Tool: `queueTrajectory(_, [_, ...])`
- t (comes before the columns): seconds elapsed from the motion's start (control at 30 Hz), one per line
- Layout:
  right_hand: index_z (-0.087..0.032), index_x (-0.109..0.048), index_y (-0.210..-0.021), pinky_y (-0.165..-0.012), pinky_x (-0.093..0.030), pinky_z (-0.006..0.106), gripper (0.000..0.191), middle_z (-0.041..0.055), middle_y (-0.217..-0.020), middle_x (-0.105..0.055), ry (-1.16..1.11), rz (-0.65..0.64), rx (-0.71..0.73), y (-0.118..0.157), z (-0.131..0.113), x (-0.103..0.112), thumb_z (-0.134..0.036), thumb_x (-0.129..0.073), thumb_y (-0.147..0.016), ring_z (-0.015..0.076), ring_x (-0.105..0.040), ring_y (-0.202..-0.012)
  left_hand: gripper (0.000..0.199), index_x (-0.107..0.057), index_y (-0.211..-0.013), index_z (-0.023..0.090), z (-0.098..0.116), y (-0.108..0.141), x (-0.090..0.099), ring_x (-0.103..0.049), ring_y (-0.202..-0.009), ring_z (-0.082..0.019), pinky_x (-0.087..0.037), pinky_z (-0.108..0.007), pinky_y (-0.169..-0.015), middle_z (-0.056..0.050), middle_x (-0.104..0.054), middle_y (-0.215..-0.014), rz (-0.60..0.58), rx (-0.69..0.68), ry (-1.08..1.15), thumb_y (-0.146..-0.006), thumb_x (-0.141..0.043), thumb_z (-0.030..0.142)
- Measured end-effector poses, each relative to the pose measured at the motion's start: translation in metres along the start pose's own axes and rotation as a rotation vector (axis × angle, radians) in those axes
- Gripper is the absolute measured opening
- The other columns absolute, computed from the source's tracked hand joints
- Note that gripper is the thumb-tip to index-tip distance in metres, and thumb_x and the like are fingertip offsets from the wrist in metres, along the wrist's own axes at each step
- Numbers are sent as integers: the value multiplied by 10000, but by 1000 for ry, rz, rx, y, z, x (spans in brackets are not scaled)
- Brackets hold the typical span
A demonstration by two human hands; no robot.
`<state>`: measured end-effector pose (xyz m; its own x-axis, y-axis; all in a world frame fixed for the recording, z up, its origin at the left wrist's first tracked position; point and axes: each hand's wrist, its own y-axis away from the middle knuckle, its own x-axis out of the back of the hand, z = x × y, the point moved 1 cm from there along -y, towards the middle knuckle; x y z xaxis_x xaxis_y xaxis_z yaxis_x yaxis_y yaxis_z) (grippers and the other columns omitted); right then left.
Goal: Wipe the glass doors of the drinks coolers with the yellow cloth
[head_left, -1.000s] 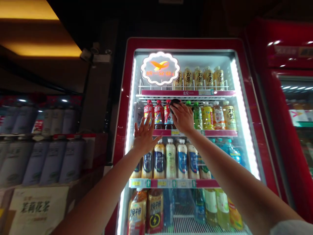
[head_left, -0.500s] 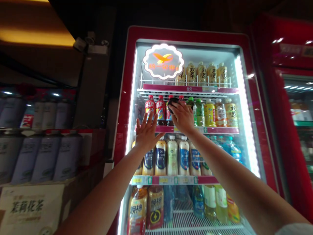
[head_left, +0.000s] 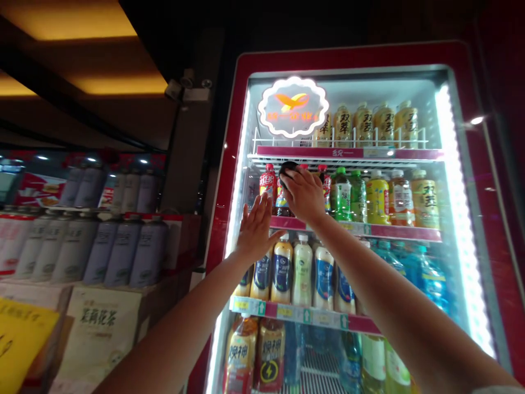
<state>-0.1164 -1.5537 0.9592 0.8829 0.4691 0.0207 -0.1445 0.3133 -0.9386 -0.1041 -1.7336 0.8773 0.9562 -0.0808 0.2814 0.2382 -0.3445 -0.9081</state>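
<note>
My right hand (head_left: 305,197) is closed on a small, rounded black pad (head_left: 287,167), whose exact kind I cannot make out. It is at the glass door (head_left: 361,87) of a lit drinks fridge, in front of the red-capped bottles (head_left: 267,179). Lower and to the left, my left hand (head_left: 257,232) is spread with its palm toward the glass and holds nothing. It appears to rest on the door, over the left edge of the shelf of cream-coloured bottles (head_left: 282,271).
A red frame (head_left: 223,180) surrounds the door, and a glowing scalloped sign (head_left: 293,106) sits at its top left. On the left, grey-purple containers (head_left: 147,251) stand on cartons (head_left: 98,328). A yellow sign (head_left: 24,342) shows at the lower left.
The view has shifted, so the fridge sits further right and a yellow sign has appeared. My right hand has moved left across the bottles with the black pad. My left hand stays spread.
</note>
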Motion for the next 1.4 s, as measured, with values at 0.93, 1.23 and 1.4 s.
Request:
queueTrajectory(0.93, [-254,-652,-1337,-1098,-347,477,403,50,-1425,-639,20,78,-113,-9,-63,-29,-246,-473,-976,301,-478,-1376,931,-27,-1635,133,-88,55,30,-115,-1584,-344,-154,-595,-1264,-200,-154,-1703,-89,-16,-25,-966,-476,600])
queueTrajectory(1.23, [-252,-684,-1285,-1102,-352,452,373,42,-1394,-663,-23,-77,159,17,-64,-20,-234,-526,-948,276,-505,-1354,886,-132,-1625,115,-92,63,42,-110,-1587,-327,-131,-596,-1267,-185,-163,-1705,-186,-29,-47,-957,-533,536])
queueTrajectory(1.4, [-233,-651,-1339,-1110,-343,486,393,67,-1430,-635,1,54,-132,-22,-96,-41,-261,-494,-979,307,-473,-1379,862,-155,-1621,112,-93,65,43,-119,-1587,-327,-158,-596,-1265,-178,-170,-1705,-176,-26,-37,-951,-552,482])
